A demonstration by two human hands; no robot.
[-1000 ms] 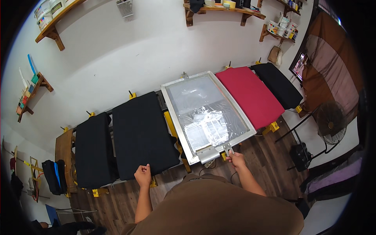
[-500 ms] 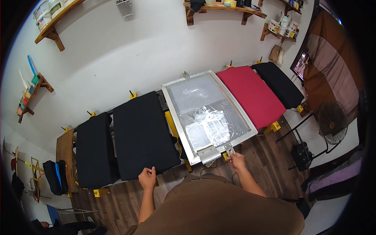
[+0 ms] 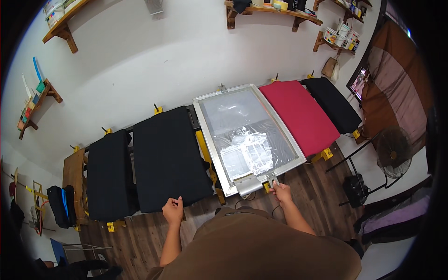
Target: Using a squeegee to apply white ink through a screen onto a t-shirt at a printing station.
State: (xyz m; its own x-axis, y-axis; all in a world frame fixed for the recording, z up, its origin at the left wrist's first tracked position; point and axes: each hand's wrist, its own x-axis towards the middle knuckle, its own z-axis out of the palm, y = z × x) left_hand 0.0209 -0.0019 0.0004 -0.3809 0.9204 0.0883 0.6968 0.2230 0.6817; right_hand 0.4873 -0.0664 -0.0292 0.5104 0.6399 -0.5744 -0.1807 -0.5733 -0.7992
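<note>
A screen-printing frame (image 3: 296, 148) with a pale metal border lies over one of the stations in a row along the wall. Clear shiny film or tape covers the lower part of its mesh (image 3: 228, 112). My right hand (image 3: 282, 192) grips the small metal clamp (image 3: 271, 178) at the frame's near edge, beside a wider metal bracket (image 3: 248, 186). My left hand (image 3: 173, 211) is at the near edge of a black garment (image 3: 168, 158) stretched over a board. Its fingers are curled in, and whatever may be between them is hidden.
To the right lie a red garment (image 3: 300, 114) and another black garment (image 3: 332, 103) on boards; one more black garment (image 3: 109, 175) is left. A standing fan (image 3: 394, 153) is at the right. Shelves (image 3: 275, 14) hold tubs and tapes above. Wooden flooring (image 3: 303, 186) runs below.
The view has shifted slightly, so the boards on the left sit a little further left in the picture. Both hands keep nearly the same places, and the frame has not visibly moved.
</note>
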